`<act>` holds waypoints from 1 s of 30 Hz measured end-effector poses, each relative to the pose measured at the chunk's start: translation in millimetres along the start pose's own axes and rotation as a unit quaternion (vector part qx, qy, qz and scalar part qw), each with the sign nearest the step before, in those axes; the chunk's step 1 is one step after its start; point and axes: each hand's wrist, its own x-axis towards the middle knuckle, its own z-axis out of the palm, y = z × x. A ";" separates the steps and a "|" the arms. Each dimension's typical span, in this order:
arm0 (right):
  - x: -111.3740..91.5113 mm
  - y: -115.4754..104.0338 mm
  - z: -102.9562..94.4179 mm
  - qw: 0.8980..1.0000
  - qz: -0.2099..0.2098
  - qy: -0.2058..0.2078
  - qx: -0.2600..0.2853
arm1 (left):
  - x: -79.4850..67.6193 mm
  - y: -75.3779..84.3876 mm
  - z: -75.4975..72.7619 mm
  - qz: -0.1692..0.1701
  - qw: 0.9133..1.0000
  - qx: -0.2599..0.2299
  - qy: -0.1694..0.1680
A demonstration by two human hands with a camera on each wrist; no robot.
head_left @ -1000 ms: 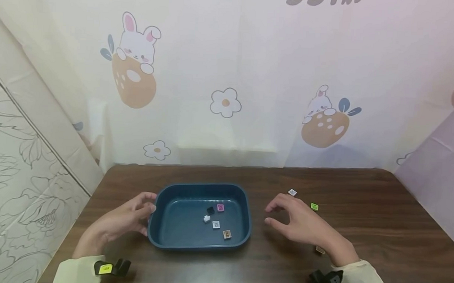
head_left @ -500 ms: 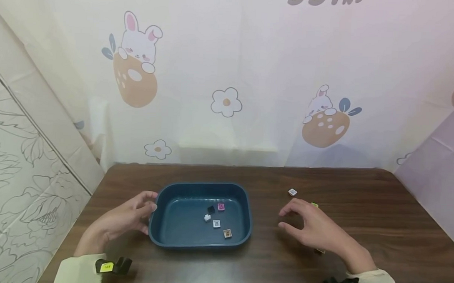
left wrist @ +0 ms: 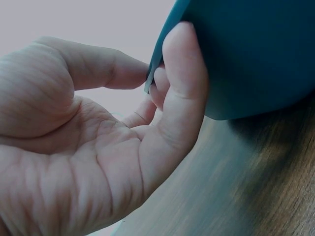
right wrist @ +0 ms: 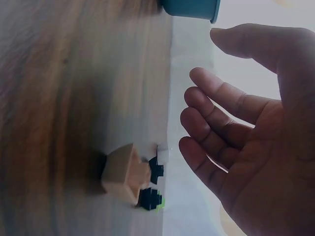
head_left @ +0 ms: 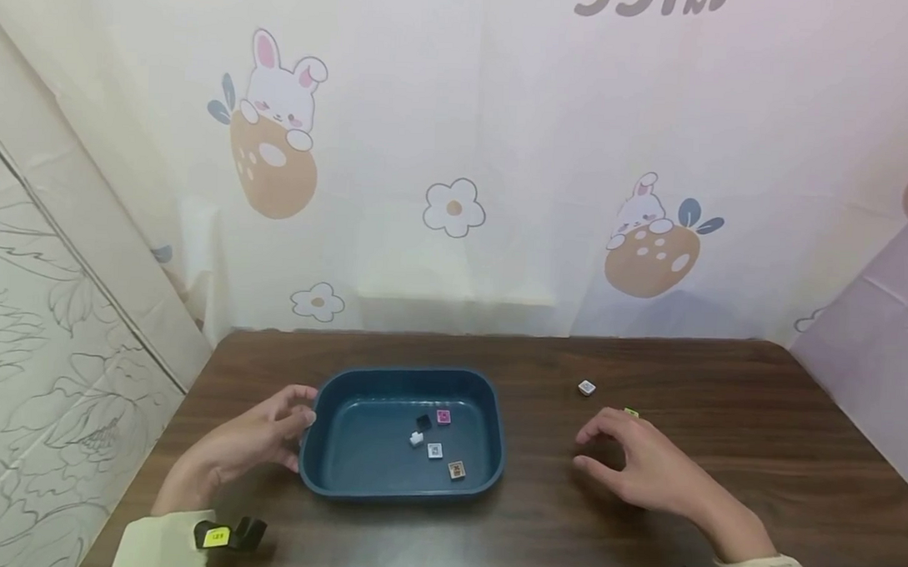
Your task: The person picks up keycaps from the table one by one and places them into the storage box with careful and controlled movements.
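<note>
My left hand (head_left: 257, 439) grips the left rim of a dark blue tray (head_left: 406, 370); in the left wrist view the thumb and fingers stand on either side of its edge. Inside lie several small square pieces, among them a pink one (head_left: 443, 417), a black one (head_left: 423, 422) and a tan one (head_left: 457, 470). To the tray's right, my right hand (head_left: 646, 470) hovers over the table, fingers loosely curved and holding nothing. Close below it in the right wrist view are a hollow tan piece (right wrist: 118, 174) and black pieces (right wrist: 149, 198).
On the brown wooden table (head_left: 535, 528), a white square piece (head_left: 587, 388) lies beyond my right hand. A green piece (head_left: 631, 412) shows just behind its knuckles, partly hidden. A printed curtain (head_left: 534, 153) hangs along the table's back edge.
My right hand has moved rightward, away from the tray, and now covers more of the green piece. My left hand keeps its grip on the tray, which stays in place.
</note>
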 end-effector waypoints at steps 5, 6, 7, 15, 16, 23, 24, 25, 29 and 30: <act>-5.6 3.1 0.7 1.000 0.002 0.004 0.009 | 0.6 0.8 0.1 0.004 1.000 0.000 -0.003; -6.4 3.8 0.4 1.000 0.002 0.004 0.011 | 0.6 0.8 0.0 0.004 1.000 -0.001 -0.003; -7.2 4.4 0.1 1.000 0.003 0.005 0.012 | 0.6 0.7 0.0 0.005 1.000 -0.001 -0.004; -16.9 10.1 -2.3 1.000 0.017 0.005 0.016 | 0.4 -0.9 0.1 0.011 1.000 -0.004 -0.013; -18.0 10.8 -2.4 1.000 0.016 0.007 0.013 | 0.6 -0.9 0.0 0.009 1.000 -0.004 -0.011; -24.1 14.8 -3.4 0.999 0.030 0.017 -0.001 | 0.4 0.7 -1.1 0.006 1.000 0.002 -0.011; -25.1 15.6 -4.2 0.999 0.034 0.012 0.002 | 0.3 0.4 -1.3 0.006 1.000 0.002 -0.011; -26.2 16.5 -4.9 0.999 0.039 0.006 0.005 | 0.4 0.4 -1.3 0.006 1.000 0.003 -0.012; -32.1 20.6 -5.3 0.999 0.037 0.009 0.006 | 0.4 -0.2 -1.0 0.005 1.000 0.002 -0.012; -33.8 21.8 -5.2 0.999 0.035 0.013 0.004 | 0.6 -0.6 -0.9 0.006 1.000 0.002 -0.013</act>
